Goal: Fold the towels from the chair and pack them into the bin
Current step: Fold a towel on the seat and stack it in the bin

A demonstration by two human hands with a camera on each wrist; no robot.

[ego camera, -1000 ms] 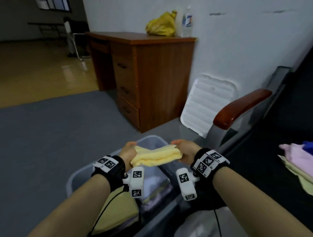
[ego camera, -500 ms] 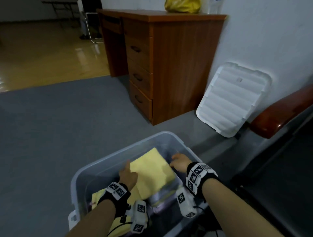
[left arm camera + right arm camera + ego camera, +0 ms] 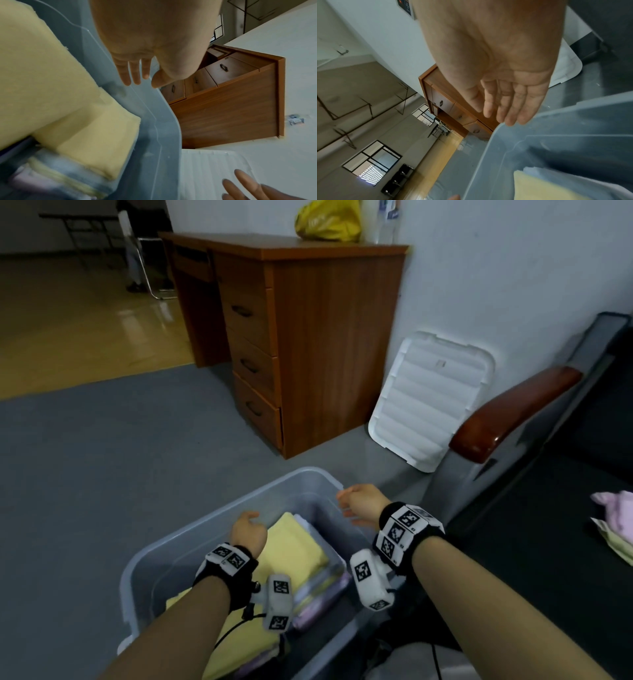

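A folded yellow towel (image 3: 294,546) lies on top of a stack of folded towels inside the clear grey bin (image 3: 301,477) on the floor. In the left wrist view the same yellow towel (image 3: 51,88) fills the bin's left side. My left hand (image 3: 248,534) hovers over the bin's far left part, fingers relaxed, holding nothing. Above the bin's far right corner my right hand (image 3: 359,501) is empty too, its fingers (image 3: 506,108) straight. More towels, pink and pale yellow (image 3: 616,515), lie on the dark chair seat at the right edge.
The bin's white lid (image 3: 431,402) leans against the wall beside a wooden desk (image 3: 308,337). The chair's brown armrest (image 3: 513,412) stands right of the bin. Grey floor spreads to the left of the bin.
Both hands carried the folded yellow towel down into the bin, laid it on the stack and let go. They have since lifted off it, empty.
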